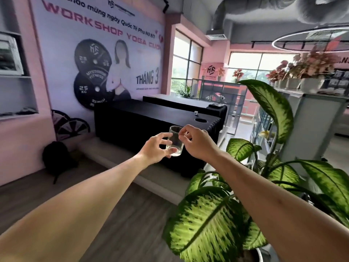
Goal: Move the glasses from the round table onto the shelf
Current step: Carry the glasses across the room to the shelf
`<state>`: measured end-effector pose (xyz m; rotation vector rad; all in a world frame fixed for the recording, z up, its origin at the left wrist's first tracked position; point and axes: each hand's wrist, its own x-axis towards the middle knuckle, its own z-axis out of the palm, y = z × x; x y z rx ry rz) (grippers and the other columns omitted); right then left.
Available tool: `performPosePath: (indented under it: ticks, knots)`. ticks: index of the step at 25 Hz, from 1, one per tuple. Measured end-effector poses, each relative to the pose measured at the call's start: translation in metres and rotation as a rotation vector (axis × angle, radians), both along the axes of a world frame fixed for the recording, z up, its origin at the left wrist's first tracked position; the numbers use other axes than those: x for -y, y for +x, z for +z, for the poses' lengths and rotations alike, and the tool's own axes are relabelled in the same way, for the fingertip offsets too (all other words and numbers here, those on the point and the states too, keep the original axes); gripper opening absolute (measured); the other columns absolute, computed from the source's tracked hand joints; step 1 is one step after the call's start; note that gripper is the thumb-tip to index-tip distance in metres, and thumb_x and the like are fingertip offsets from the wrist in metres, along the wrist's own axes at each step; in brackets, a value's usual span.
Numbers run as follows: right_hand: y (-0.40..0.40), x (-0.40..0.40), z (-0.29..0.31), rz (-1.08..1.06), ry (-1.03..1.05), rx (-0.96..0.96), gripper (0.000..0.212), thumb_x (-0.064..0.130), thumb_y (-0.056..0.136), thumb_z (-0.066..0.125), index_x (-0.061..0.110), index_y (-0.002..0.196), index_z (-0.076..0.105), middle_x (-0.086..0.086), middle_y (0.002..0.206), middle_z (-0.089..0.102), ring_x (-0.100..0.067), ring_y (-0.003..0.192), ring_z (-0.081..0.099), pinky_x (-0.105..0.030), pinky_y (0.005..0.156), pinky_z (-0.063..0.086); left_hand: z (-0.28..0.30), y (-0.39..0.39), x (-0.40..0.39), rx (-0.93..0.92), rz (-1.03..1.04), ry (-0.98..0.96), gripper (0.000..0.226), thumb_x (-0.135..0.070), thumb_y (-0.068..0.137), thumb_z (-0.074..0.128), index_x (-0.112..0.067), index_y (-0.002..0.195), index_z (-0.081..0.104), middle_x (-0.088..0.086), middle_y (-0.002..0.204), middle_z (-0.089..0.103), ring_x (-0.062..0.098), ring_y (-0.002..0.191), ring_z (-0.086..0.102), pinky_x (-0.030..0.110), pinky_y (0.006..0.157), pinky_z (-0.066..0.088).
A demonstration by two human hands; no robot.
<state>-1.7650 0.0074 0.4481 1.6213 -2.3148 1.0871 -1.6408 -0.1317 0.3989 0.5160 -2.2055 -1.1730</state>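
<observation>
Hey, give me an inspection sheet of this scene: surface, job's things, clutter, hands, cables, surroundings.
Surface: round table not in view; black-draped table ahead.
Job's things: clear glass, empty, held in the air, tilted.
Clutter: small object on the draped table, too small to tell; black backpack on the floor.
Hands: left hand grips the glass near its base; right hand pinches its rim.
Cables: nothing seen.
Surroundings: variegated-leaf plant at right, wall banner, windows, metal shelf behind the plant.
</observation>
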Motion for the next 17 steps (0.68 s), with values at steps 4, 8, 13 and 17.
performPosePath:
  ticks: [4,8,13,17]
  knots:
    - [-0.048,0.065,-0.005,0.013,0.0,-0.006,0.011,0.032,0.092,0.056,0.03,0.099,0.064,0.005,0.086,0.071,-0.016,0.08,0.065,-0.037,0.077,0.055,-0.006,-0.047,0.063,0.01,0.01,0.003,0.07,-0.032,0.08,0.08,-0.026,0.141,0.047,0.002,0.125,0.065,0.014,0.072,0.075,0.021,0.071,0.051]
    - [-0.096,0.139,-0.005,0.009,0.001,-0.014,0.01,0.032,0.092,0.056,0.031,0.099,0.064,0.004,0.086,0.07,-0.016,0.08,0.065,-0.035,0.077,0.055,-0.003,-0.093,0.137,0.008,-0.002,-0.016,0.068,-0.032,0.082,0.079,-0.026,0.142,0.047,0.002,0.126,0.065,0.014,0.072,0.075,0.017,0.069,0.052]
    - [-0.165,0.21,0.0,-0.074,-0.006,-0.014,0.01,0.032,0.092,0.056,0.031,0.099,0.064,0.007,0.084,0.069,-0.013,0.078,0.065,-0.034,0.075,0.054,0.01,-0.169,0.216,0.031,-0.065,-0.041,0.068,-0.031,0.081,0.08,-0.027,0.141,0.048,0.001,0.125,0.065,0.013,0.072,0.075,0.023,0.079,0.054]
    - [-0.226,0.242,-0.005,-0.159,-0.002,-0.011,0.01,0.031,0.092,0.055,0.031,0.099,0.062,0.009,0.082,0.069,-0.011,0.077,0.065,-0.032,0.072,0.054,0.008,-0.241,0.252,0.041,-0.138,-0.027,0.07,-0.031,0.08,0.08,-0.027,0.141,0.048,0.001,0.126,0.065,0.014,0.072,0.075,0.025,0.081,0.056]
